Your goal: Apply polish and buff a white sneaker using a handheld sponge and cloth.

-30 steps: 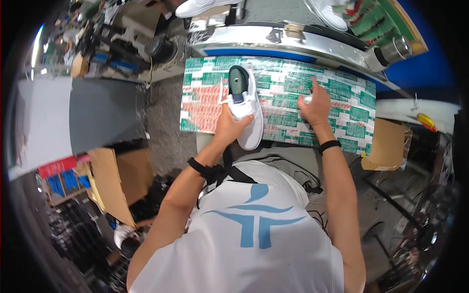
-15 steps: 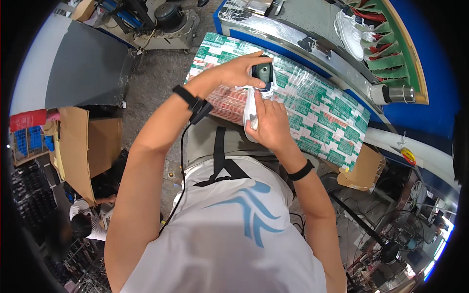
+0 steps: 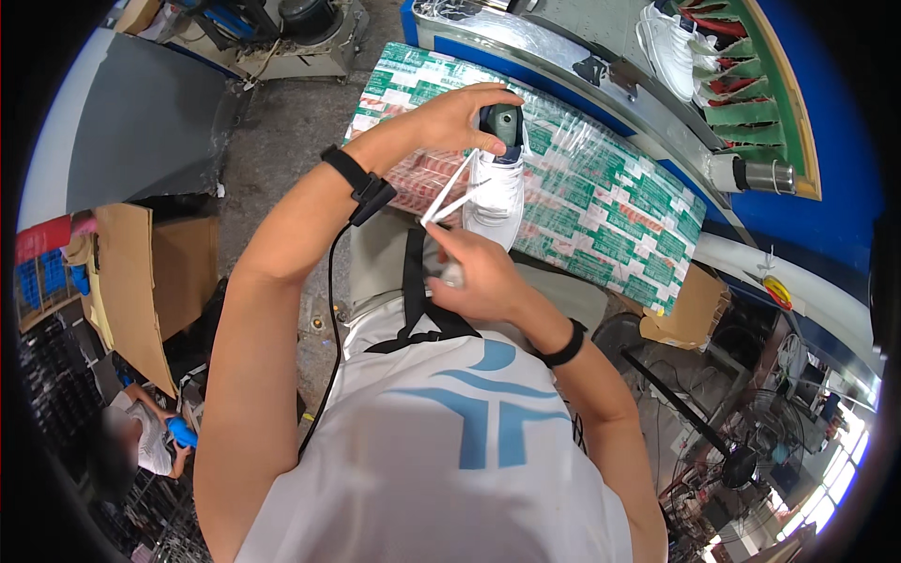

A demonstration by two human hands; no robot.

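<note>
A white lace-up sneaker (image 3: 495,202) rests with its toe toward me on a surface wrapped in green-and-white printed film. A dark green shoe last (image 3: 504,124) fills its opening, inside a dark lining. Around the heel end curls my left hand (image 3: 458,120), thumb on the near side and fingers at the far side. White shoelaces (image 3: 449,195) run taut from the sneaker's throat down to my right hand (image 3: 477,277). That hand is closed near my lap, pinching the lace ends. Something small and greyish shows under its fingers, too blurred to name.
The film-wrapped work surface (image 3: 610,216) borders a metal-edged bench. On the bench lie more white sneakers (image 3: 668,52) beside a green divided rack (image 3: 765,117) and a metal cylinder (image 3: 771,176). Cardboard (image 3: 136,272) and another person (image 3: 145,432) are at left; a fan stands lower right.
My right hand has drawn back from the sneaker's opening toward my body, pulling the laces out straight. The sneaker's front is now uncovered. My left hand stays at the heel end.
</note>
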